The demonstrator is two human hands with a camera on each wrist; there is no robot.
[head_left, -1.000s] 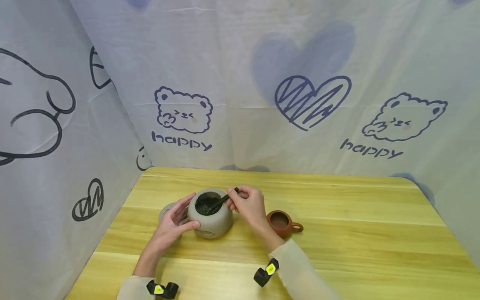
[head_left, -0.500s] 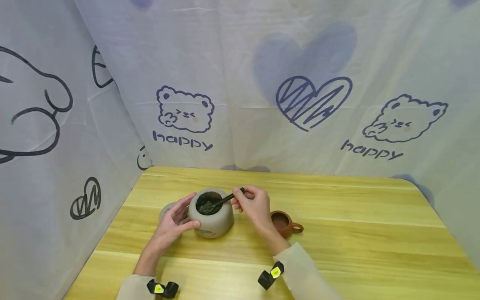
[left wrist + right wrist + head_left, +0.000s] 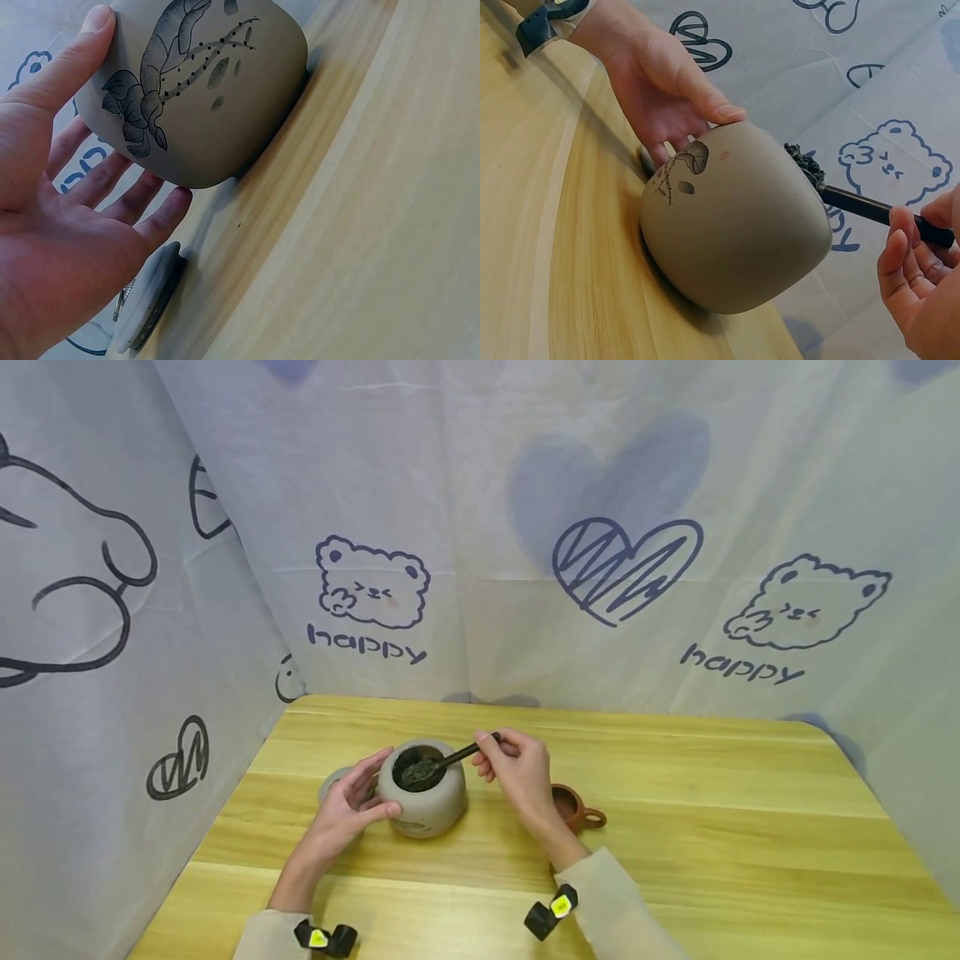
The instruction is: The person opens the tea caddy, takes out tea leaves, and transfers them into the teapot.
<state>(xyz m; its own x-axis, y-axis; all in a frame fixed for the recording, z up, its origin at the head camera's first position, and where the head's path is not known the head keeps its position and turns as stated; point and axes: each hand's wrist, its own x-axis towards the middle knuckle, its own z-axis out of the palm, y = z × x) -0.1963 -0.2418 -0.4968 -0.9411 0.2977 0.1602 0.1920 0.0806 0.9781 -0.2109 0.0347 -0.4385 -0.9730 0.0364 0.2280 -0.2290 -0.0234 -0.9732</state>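
My left hand holds a rounded grey tea jar on the table, thumb on its near side and fingers round its far left side. Painted leaves show on the jar in the left wrist view. My right hand pinches the black handle of a spoon slanting down to the jar's open mouth. Dark tea leaves are heaped on the spoon's end, level with the rim in the right wrist view. More leaves lie inside the jar.
A round grey lid lies left of the jar, partly hidden behind my left hand in the head view. To the right, a brown clay cup with a handle stands partly behind my right forearm. Printed cloth hangs behind the wooden table.
My right hand has moved to the right, drawing the spoon up from deep in the jar to its rim with leaves on it. My left hand and the jar have stayed put.
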